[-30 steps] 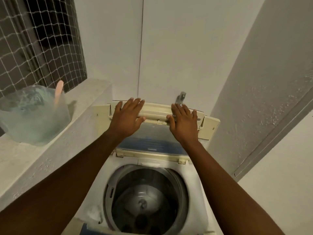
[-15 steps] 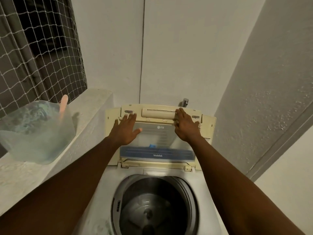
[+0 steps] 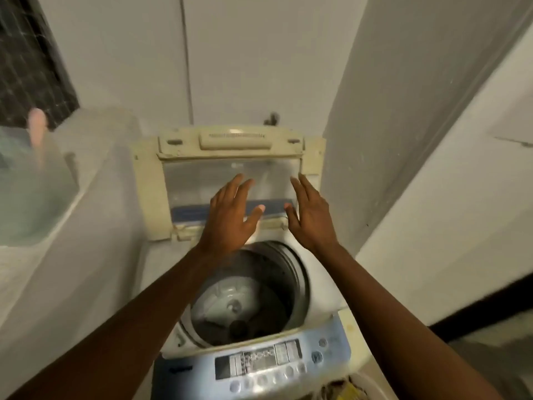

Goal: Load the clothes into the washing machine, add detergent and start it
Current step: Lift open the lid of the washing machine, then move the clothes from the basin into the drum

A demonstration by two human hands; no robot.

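A top-loading washing machine [image 3: 331, 287] stands below me with its cream lid [image 3: 230, 142] folded upright against the back wall. Its steel drum [image 3: 245, 301] is open and holds no clothes. The blue control panel [image 3: 259, 362] with buttons runs along the front edge. My left hand [image 3: 230, 217] and my right hand [image 3: 311, 215] hover with fingers spread just in front of the lid's clear window, above the drum's back rim, holding nothing. A heap of clothes [image 3: 343, 391] shows at the bottom edge, right of the panel.
A concrete ledge [image 3: 95, 157] on the left carries a translucent plastic tub [image 3: 31, 192] with a pink handle [image 3: 37, 125] sticking out. A netted window [image 3: 31, 59] is above it. A tap [image 3: 271, 118] pokes out behind the lid. White walls close in on the right.
Both hands have come off the raised lid and drawn back toward me. The lid stays upright. The view has tilted down, so the control panel and clothes now show.
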